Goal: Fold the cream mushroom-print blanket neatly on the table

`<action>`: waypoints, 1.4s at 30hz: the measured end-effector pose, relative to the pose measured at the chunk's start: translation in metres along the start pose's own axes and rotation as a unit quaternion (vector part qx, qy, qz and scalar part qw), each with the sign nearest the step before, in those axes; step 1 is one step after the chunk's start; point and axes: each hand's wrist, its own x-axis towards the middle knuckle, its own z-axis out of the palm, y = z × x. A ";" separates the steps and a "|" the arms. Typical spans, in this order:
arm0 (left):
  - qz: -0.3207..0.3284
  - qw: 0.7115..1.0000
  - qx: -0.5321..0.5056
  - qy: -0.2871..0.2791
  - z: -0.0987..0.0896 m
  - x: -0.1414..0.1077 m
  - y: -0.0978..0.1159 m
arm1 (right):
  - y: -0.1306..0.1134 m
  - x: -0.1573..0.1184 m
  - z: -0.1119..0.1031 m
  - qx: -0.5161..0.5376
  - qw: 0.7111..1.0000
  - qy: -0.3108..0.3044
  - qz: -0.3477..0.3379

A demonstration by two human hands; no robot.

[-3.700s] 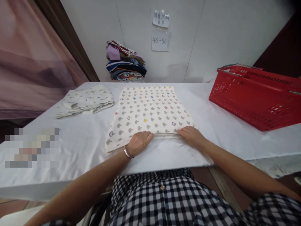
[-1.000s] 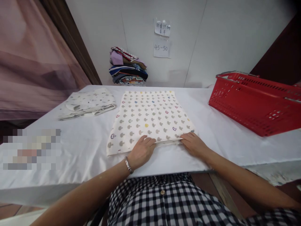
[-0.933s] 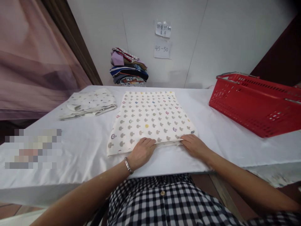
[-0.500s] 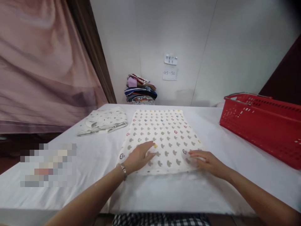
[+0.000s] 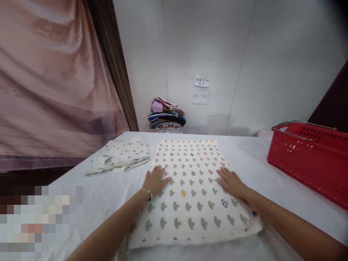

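Note:
A white cloth (image 5: 187, 203) printed with grey mushrooms and a few coloured ones lies spread on the white-covered table. My left hand (image 5: 156, 181) rests flat on its left edge, fingers apart, a bracelet at the wrist. On the right edge lies my right hand (image 5: 231, 181), its fingers spread too. Neither hand grips anything. Beyond my left hand sits a folded white cloth (image 5: 125, 154) with small dark prints.
A red basket (image 5: 307, 159) with metal handles stands at the right. Folded fabrics (image 5: 167, 117) are stacked by the back wall, left of two paper notes (image 5: 200, 95). A pink curtain (image 5: 59, 87) hangs at the left. The near left corner is pixelated.
The mushroom cloth now reaches closer to the table's near edge. Both hands have moved outward to its side edges and lie flatter. The camera view has shifted slightly.

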 end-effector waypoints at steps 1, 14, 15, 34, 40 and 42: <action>0.006 1.000 0.005 0.003 -0.001 0.003 0.000 | -0.001 0.003 -0.002 -0.001 1.000 0.000 0.002; -0.011 1.000 -0.010 -0.026 -0.009 0.069 -0.008 | -0.008 0.083 -0.012 -0.039 0.999 0.016 -0.003; -0.004 1.000 -0.005 -0.018 -0.012 0.075 -0.006 | -0.013 0.089 -0.015 -0.040 0.999 0.023 -0.013; 0.002 0.999 -0.006 -0.037 -0.008 0.177 0.002 | -0.055 0.212 -0.024 -0.008 1.000 -0.010 0.028; 0.002 1.000 -0.001 0.020 -0.005 0.196 0.004 | -0.080 0.239 -0.028 -0.009 0.999 0.011 -0.036; -0.005 1.000 0.000 0.008 -0.007 0.203 0.001 | -0.090 0.251 -0.028 0.001 0.998 -0.004 -0.061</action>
